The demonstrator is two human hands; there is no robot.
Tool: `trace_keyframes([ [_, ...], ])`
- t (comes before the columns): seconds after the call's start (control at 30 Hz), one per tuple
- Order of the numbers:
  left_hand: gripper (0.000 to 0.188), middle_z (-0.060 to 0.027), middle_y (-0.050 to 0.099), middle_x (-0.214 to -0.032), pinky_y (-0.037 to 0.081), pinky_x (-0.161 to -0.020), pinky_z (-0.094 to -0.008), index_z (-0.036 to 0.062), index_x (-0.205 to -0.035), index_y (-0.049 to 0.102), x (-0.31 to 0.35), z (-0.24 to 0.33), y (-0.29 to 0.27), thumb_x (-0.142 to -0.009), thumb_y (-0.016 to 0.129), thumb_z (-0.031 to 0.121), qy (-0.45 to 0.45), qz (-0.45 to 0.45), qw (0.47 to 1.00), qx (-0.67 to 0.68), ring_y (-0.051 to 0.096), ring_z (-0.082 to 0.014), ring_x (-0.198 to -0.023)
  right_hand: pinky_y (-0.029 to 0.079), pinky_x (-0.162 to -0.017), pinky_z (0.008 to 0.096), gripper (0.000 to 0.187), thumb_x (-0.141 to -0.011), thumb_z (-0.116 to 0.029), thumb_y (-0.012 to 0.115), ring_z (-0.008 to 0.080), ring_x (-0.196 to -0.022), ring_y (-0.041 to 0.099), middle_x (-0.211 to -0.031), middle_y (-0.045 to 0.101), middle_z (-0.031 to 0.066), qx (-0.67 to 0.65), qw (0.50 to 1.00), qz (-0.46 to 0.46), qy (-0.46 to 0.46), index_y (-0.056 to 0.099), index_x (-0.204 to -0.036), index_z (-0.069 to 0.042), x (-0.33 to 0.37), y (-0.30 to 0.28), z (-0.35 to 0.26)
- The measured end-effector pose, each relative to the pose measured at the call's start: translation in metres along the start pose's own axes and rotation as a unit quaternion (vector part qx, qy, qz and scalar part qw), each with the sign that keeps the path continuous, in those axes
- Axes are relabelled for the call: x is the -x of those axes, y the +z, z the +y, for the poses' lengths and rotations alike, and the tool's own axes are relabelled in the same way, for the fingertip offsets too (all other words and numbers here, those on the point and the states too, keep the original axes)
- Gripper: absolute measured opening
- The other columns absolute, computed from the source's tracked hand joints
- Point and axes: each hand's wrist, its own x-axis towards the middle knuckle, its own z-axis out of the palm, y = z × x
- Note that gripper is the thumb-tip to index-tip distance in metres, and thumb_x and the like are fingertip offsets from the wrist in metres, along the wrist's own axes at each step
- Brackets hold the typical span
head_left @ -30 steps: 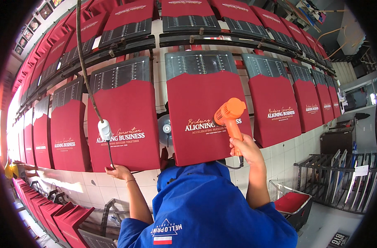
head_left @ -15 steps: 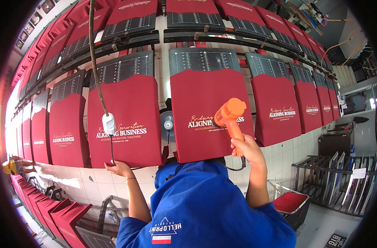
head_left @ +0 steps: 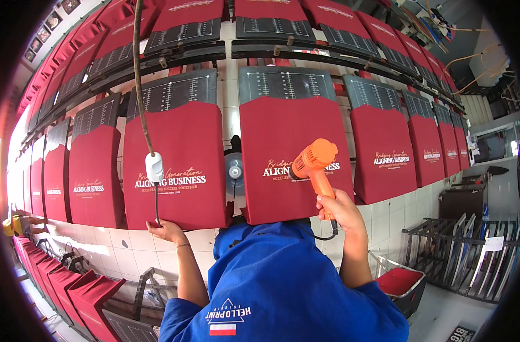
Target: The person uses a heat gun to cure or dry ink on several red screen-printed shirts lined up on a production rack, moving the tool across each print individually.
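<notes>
My right hand (head_left: pixel 346 212) is closed round the handle of an orange heat gun (head_left: pixel 317 157). Its nozzle points left and down over the pale print on a maroon fabric piece (head_left: pixel 294 125), hiding part of the lettering. That fabric lies over a dark board (head_left: pixel 285 82) with white ruled marks. At the front edge of the maroon piece to the left (head_left: pixel 172 137), my left hand (head_left: pixel 168 231) pinches a thin black power cord (head_left: pixel 156 199). The cord rises to a white plug connector (head_left: pixel 154 167), which hangs from a thicker cable (head_left: pixel 140 97) in front of that print.
More boards with printed maroon fabric (head_left: pixel 382 148) run along both sides, with a further row behind a dark rail (head_left: pixel 328 56). A round lamp-like fitting (head_left: pixel 234 171) sits between the two nearest boards. A red-topped seat (head_left: pixel 398 280) and a rack of frames (head_left: pixel 465 251) stand at right.
The heat gun has shifted slightly left and down relative to the print, covering more of its middle letters. My left hand stays at the cord; the whole view has moved slightly.
</notes>
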Motion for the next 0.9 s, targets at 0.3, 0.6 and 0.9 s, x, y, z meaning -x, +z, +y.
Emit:
trace_keyframes([
  [0.3, 0.046, -0.0279, 0.044, -0.135, 0.035, -0.108, -0.0479, -0.0049, -0.135, 0.040, 0.001, 0.001, 0.001, -0.098, 0.051, 0.021, 0.018, 0.008, 1.000, 0.001, 0.042, -0.0419, -0.127, 0.049, -0.052, 0.0253, 0.021, -0.091, -0.020, 0.062, 0.0125, -0.057, 0.061, -0.078, 0.058, 0.0042, 0.013, 1.000, 0.006, -0.001, 0.055, -0.097, -0.001, -0.009, 0.011, -0.002],
  [0.6, 0.044, -0.0290, 0.044, -0.134, 0.037, -0.105, -0.0486, -0.0039, -0.134, 0.041, 0.001, -0.003, 0.003, -0.099, 0.050, 0.022, 0.023, 0.021, 0.999, 0.008, 0.043, -0.0427, -0.125, 0.049, -0.052, 0.0262, 0.020, -0.091, -0.020, 0.062, 0.0129, -0.057, 0.062, -0.078, 0.058, 0.0049, 0.030, 0.999, -0.015, 0.004, 0.055, -0.097, -0.002, -0.008, 0.010, -0.007],
  [0.9, 0.044, -0.0279, 0.044, -0.135, 0.036, -0.106, -0.0476, -0.0040, -0.135, 0.040, -0.001, -0.004, 0.002, -0.099, 0.049, 0.020, 0.021, 0.019, 1.000, -0.002, 0.043, -0.0416, -0.125, 0.050, -0.052, 0.0262, 0.024, -0.092, -0.024, 0.063, 0.0127, -0.057, 0.061, -0.078, 0.058, 0.0047, 0.016, 1.000, -0.003, 0.005, 0.056, -0.097, -0.002, -0.006, 0.012, -0.005],
])
